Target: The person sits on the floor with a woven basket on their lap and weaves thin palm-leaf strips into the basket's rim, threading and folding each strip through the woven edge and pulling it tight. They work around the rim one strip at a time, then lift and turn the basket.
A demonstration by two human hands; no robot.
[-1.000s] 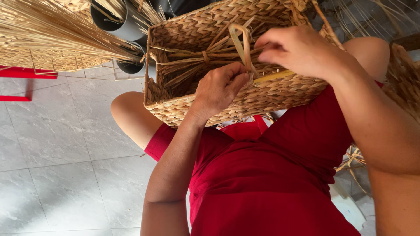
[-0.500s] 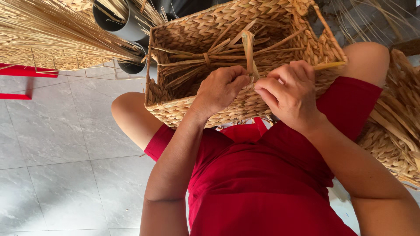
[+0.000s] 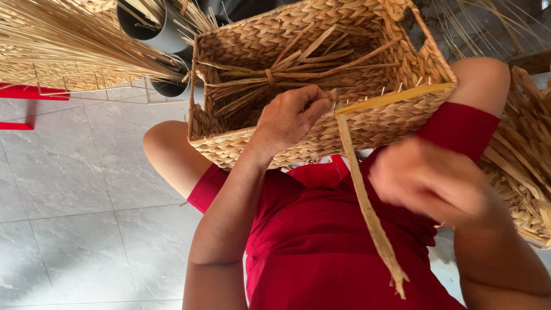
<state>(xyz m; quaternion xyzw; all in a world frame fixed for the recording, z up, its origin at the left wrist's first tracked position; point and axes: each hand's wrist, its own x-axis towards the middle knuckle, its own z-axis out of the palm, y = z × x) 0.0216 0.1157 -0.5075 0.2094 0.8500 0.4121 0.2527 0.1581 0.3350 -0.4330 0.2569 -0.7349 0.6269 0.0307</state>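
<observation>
Left hand [image 3: 293,117] pinching straw strip [image 3: 367,212] at woven basket [image 3: 321,40] rim, right hand [image 3: 427,181] blurred, grip unclear

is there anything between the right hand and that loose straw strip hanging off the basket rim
Nothing visible. The right hand is blurred and sits just beside the straw strip, with only the red clothing behind them. The left hand pinches the strip's top end at the basket rim, clear of that gap.
</observation>
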